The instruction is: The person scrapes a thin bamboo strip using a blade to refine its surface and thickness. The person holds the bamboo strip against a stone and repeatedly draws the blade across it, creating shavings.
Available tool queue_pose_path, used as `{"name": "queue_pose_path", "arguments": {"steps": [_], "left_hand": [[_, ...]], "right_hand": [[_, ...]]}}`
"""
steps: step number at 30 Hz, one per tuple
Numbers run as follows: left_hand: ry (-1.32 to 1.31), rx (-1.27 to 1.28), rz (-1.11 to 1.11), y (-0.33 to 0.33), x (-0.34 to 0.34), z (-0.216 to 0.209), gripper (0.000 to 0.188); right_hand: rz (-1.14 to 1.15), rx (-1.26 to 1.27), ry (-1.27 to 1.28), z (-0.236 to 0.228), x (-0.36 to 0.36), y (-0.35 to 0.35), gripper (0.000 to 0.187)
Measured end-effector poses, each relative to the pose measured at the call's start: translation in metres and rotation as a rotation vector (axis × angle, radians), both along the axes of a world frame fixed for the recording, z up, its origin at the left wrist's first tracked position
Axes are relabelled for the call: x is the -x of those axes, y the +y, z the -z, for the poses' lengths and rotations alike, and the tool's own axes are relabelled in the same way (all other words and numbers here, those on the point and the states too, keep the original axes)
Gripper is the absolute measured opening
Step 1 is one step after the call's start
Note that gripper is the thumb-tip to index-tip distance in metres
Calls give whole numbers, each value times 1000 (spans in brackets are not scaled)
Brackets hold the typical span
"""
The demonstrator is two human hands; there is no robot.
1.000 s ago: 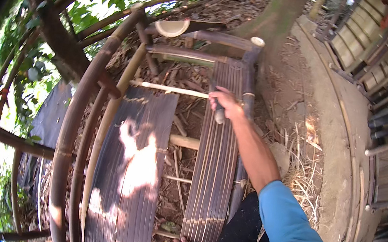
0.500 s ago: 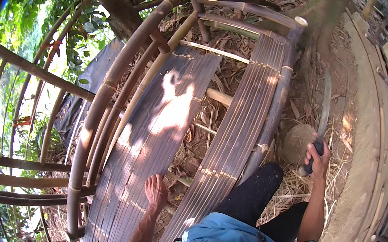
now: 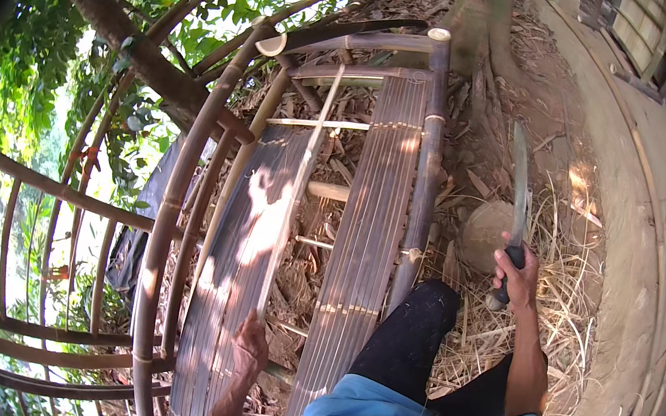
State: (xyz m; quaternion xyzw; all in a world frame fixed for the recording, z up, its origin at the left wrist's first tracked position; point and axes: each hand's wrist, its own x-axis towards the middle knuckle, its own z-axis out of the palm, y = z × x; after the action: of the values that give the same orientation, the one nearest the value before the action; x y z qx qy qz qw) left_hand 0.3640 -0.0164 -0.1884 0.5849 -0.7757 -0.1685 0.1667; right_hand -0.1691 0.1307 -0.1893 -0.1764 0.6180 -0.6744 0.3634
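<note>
My left hand [image 3: 250, 345] grips the near end of a long thin pale bamboo strip [image 3: 301, 178] that runs away from me over a slatted bamboo panel [image 3: 238, 254]. My right hand [image 3: 516, 276] is raised to the right and holds a long machete [image 3: 519, 182] by its dark handle, blade pointing away and up. A second slatted bamboo panel [image 3: 374, 213] lies between the two hands, beside a thick bamboo pole [image 3: 427, 161]. My knee in black trousers [image 3: 416, 328] presses against that pole.
A curved bamboo frame [image 3: 184, 188] with rails rises on the left, with tree branches and leaves behind. A round tree stump [image 3: 484, 232] sits in dry straw under the machete. A tree trunk [image 3: 481, 13] stands at the far end; a hard dirt path runs on the right.
My right hand left the far end of the panel and swung right with the machete raised. My left hand took hold of the thin bamboo strip and lifted its near end.
</note>
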Motion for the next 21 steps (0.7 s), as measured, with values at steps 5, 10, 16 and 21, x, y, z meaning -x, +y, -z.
{"name": "queue_pose_path", "arguments": {"steps": [5,10,16,21], "left_hand": [[84,-259,193,-44,77,-104,42],[197,-368,593,-80,155,-132,39],[-101,-448,919,-94,191,-144,35],[55,-118,1199,-81,185,-100,40]], "right_hand": [[83,34,-153,9,-24,-7,41],[172,138,-138,-3,-50,-8,52],[526,294,-121,-5,-101,-17,42],[979,250,-18,-7,-107,26,32]]}}
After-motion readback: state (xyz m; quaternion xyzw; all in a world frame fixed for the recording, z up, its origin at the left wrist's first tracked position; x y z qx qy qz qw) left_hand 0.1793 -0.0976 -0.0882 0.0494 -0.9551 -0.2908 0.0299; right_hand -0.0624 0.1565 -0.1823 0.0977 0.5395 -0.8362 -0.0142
